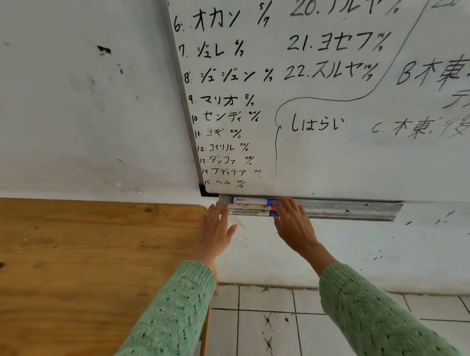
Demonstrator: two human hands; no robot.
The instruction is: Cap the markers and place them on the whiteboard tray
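Note:
Three white markers lie side by side at the left end of the metal whiteboard tray (345,209). The rear marker (252,200) has blue ends, the middle marker (247,206) shows a red cap at its right, and the front marker (247,213) carries printed text and a blue cap. My left hand (217,228) rests flat with spread fingers against the markers' left ends. My right hand (293,221) lies flat over their right ends, hiding most of the caps. Neither hand grips a marker.
The whiteboard (332,92) above the tray is covered in black writing. A wooden table (84,265) stands at the left, its edge close to my left hand. White wall and tiled floor (275,324) lie below the tray.

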